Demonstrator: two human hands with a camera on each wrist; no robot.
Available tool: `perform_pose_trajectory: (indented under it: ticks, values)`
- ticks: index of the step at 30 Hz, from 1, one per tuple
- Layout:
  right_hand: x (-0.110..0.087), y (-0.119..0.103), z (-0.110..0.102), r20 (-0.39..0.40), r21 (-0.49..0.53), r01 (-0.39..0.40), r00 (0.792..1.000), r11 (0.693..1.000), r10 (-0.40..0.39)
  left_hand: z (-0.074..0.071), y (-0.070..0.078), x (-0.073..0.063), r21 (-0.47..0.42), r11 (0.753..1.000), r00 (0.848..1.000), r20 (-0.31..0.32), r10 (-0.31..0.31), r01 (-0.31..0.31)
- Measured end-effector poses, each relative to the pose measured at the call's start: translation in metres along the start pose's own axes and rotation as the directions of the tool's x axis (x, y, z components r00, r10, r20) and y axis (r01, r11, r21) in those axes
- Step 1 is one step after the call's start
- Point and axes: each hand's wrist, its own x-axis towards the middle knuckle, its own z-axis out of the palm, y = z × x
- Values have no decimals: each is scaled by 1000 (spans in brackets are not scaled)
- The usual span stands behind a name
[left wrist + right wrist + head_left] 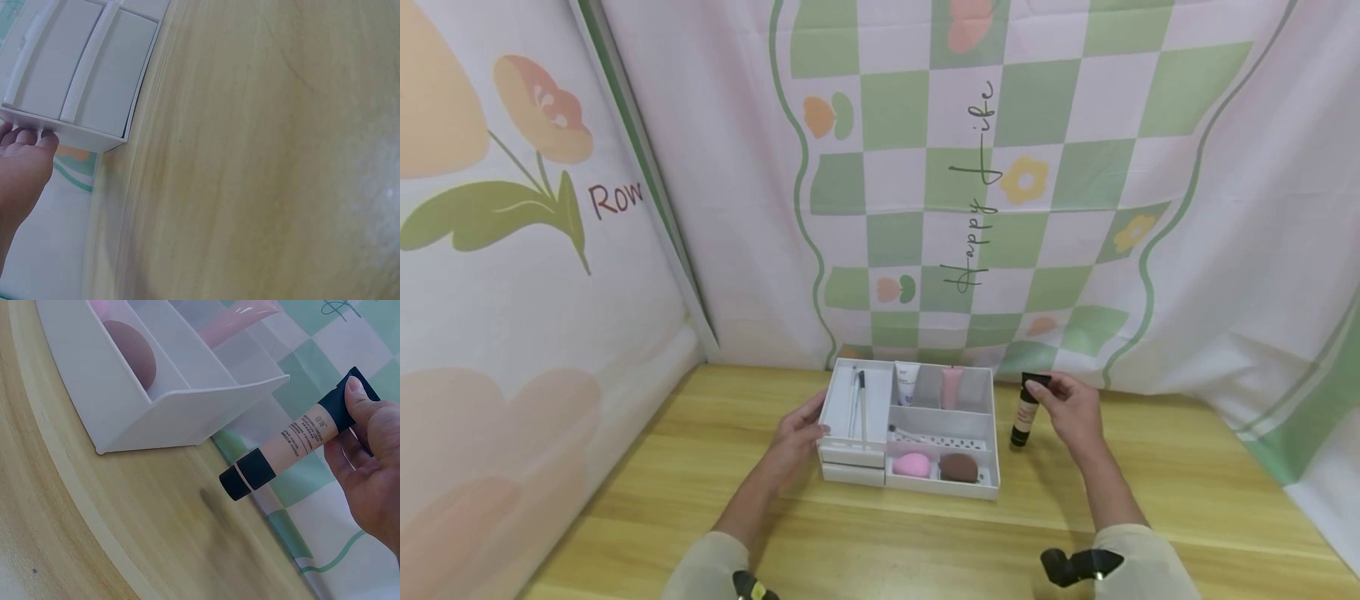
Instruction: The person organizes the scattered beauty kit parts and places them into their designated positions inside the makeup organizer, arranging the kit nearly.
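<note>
In the head view a white makeup organizer (942, 492) stands on the table. My left hand (799, 436) holds its left side, fingers against the outer wall and thumb near the rim. My right hand (1075, 414) pinches the black crimped end of a beige-and-black foundation tube (1026, 412), to the right of the organizer. The tube's black cap points down, and the right wrist view shows it tilted and above the tabletop. The organizer contains makeup brushes (862, 408), a white tube (907, 385), a pink tube (951, 389), a pink sponge (912, 465) and a brown sponge (958, 468).
Two small drawers (112, 75) form the organizer's front left part. A thin dark-tipped applicator (906, 434) lies in the middle compartment. Behind the wooden table (917, 550) hangs a green-and-white checked curtain (958, 179); a printed curtain (512, 333) hangs at the left.
</note>
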Motion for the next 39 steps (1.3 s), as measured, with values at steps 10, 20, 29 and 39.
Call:
perform_pose_trajectory:
  ticks: [10, 20, 29, 39]
  values:
    - [1, -13, -3, 21, 5, -32, 999, 999, 32, 0, 0, 1, -27, 1000, 1000, -7, -14, 14]
    - [3, -24, -5, 22, 10, 16, 1000, 1000, -16, 1, 1, 0, -26, 999, 999, -26, -21, 20]
    - [5, -36, -5, 2, 59, 51, 999, 997, -51, 1, 1, 1, -25, 1000, 999, -28, -20, 20]
    - [8, -47, -8, -17, 98, 61, 998, 993, -59, 0, 2, 0, -19, 1000, 1000, -1, -15, 15]
